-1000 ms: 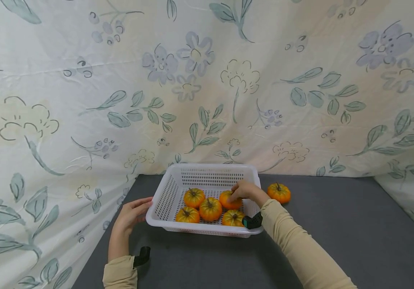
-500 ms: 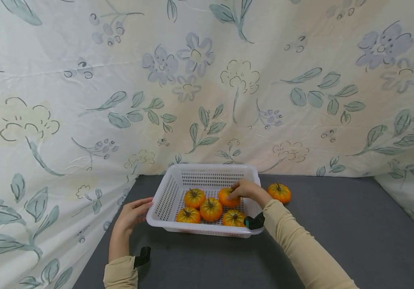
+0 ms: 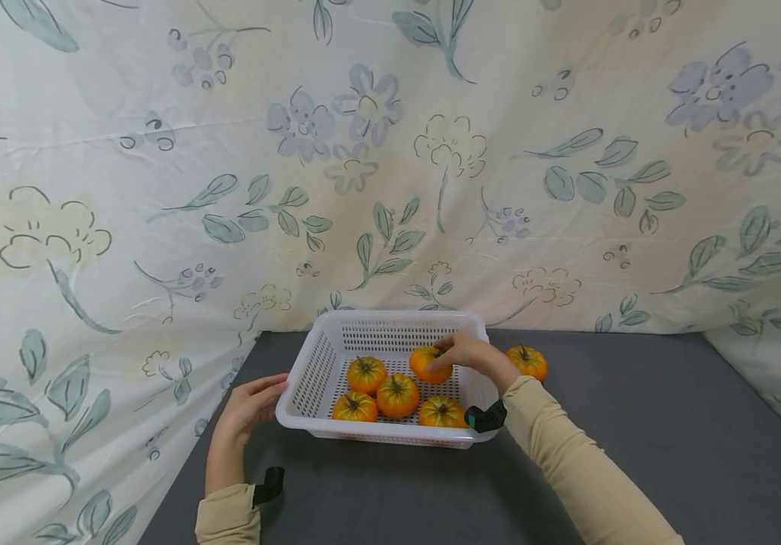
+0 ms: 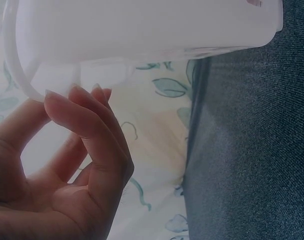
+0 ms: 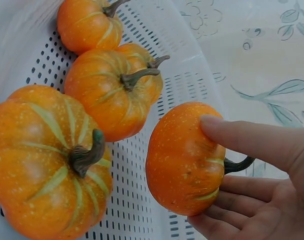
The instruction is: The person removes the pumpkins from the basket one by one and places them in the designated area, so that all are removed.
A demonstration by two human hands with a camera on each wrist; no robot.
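In the head view, a white perforated plastic basket point(image 3: 390, 434) stands on the dark tabletop, and several small orange pumpkins lie in it. My left hand point(image 3: 250, 405) is at its left end; in the left wrist view, curled fingers and thumb pinch the basket's rim point(image 4: 21, 70). My right hand point(image 3: 475, 354) reaches over the right side and grips a pumpkin point(image 5: 184, 160) between thumb and fingers. Seen from the right wrist, this pumpkin is tilted sideways, its curved stem pointing toward the palm. Nearest to it is a large pumpkin point(image 5: 46, 160), with another pumpkin point(image 5: 106, 92) behind.
One more pumpkin point(image 3: 528, 363) sits on the table just right of the basket, partly hidden by my right forearm. A floral cloth point(image 3: 390, 189) hangs behind the table point(image 3: 636, 424) and along its sides. Both wrists carry small black cameras.
My right hand has moved slightly away from me with the pumpkin, which now sits higher in the head view and clear of the front-right pumpkin. The left hand stays at the rim.
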